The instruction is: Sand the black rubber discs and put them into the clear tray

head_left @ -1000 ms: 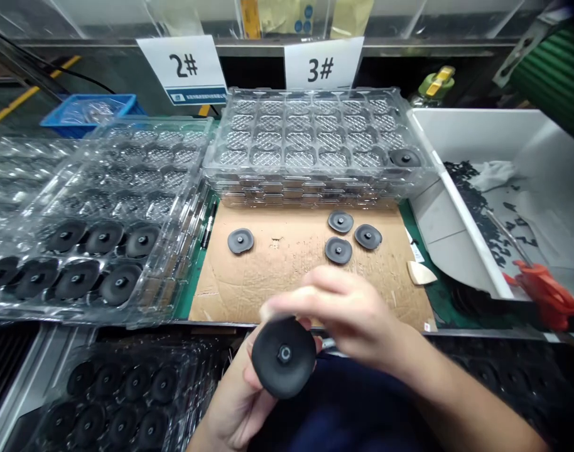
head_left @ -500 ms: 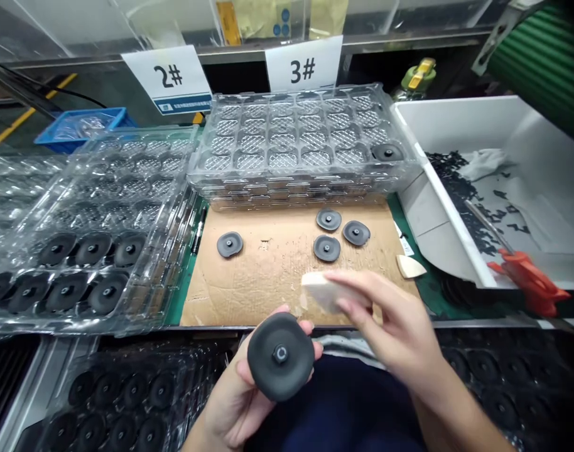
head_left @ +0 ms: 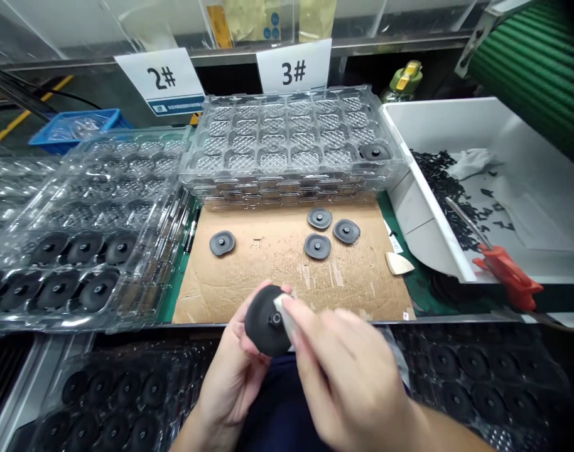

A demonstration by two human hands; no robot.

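Observation:
My left hand [head_left: 235, 373] holds a black rounded rubber-like disc [head_left: 259, 323] by its rim, its face with the small central stud turned up toward me. Pinched in my right hand [head_left: 350, 364] is a white wedge-shaped pad [head_left: 287, 320], mostly covered by the fingers. The pad's edge meets the disc's face beside the stud. Beyond my hands, a cardboard sheet [head_left: 268, 276] carries several similar discs: one disc [head_left: 222, 242] on the left and a cluster with a front disc [head_left: 318, 246] right of centre. A second off-white wedge pad [head_left: 399, 263] rests at the sheet's right edge.
Stacked clear trays [head_left: 272, 160] stand behind the cardboard, one disc [head_left: 375, 151] in the top one. Another clear tray [head_left: 146, 251] at left has several discs. At right, a white bin [head_left: 426, 242] contains black scraps; red-handled pliers or cutters [head_left: 508, 273] lie over its rim.
My right hand has brought the white pad down and left onto the disc. My left hand has moved the disc slightly up and left, tilting it. The whole view has shifted slightly.

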